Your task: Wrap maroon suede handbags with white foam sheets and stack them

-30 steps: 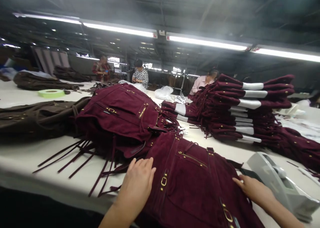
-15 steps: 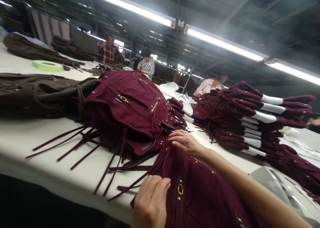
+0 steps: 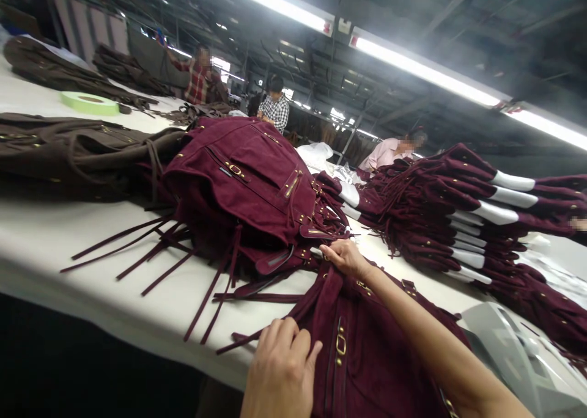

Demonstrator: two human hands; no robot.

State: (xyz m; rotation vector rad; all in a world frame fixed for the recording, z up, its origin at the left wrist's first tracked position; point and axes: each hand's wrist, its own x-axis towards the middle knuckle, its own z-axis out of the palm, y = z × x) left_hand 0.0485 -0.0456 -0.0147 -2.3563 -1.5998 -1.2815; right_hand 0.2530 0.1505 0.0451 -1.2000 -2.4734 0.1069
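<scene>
A maroon suede-like bag (image 3: 367, 351) with gold buckles and cord-like strips lies in front of me, running off the bottom of the view. My right hand (image 3: 346, 257) reaches across it, fingers closed on the gathered far end of its cloth. Nearer to me, my left hand (image 3: 282, 366) has its fingers curled over the bag's left edge, with the fingertips partly hidden. Just beyond rests a second maroon bag (image 3: 252, 173), bulky, with zips and a gold buckle. Its long thin strips (image 3: 208, 289) spread over the white tabletop (image 3: 151, 332).
Folded maroon pieces with white bands form a tall stack (image 3: 458, 216) at the right. A grey machine (image 3: 509, 357) stands below it. Brown pieces (image 3: 92, 155) and a green tape roll (image 3: 89, 103) are at the left. Several people are in the background.
My right hand has gone from lying with fingers stretched out to closing on the bag's far end. My left hand stays at its edge. The view has shifted slightly.
</scene>
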